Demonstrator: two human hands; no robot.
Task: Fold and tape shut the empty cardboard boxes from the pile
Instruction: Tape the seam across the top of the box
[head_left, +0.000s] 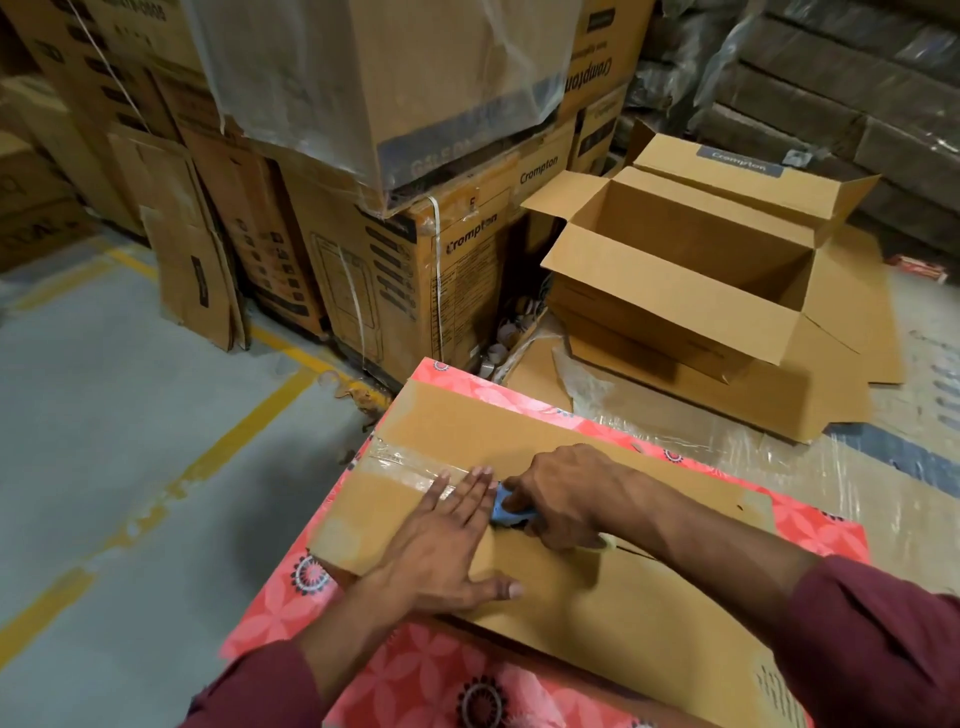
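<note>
Flat, with fingers straight, the left hand (447, 540) presses a closed brown cardboard box (545, 561) lying on a pink flowered tablecloth (415, 675). Beside it, the right hand (561, 499) grips a blue tape dispenser (506, 512) on the clear tape strip (400, 462) along the box seam.

A warehouse: stacked cartons (426, 270) (some under plastic wrap), yellow lines (244, 421) painted on concrete floor (104, 415).
</note>
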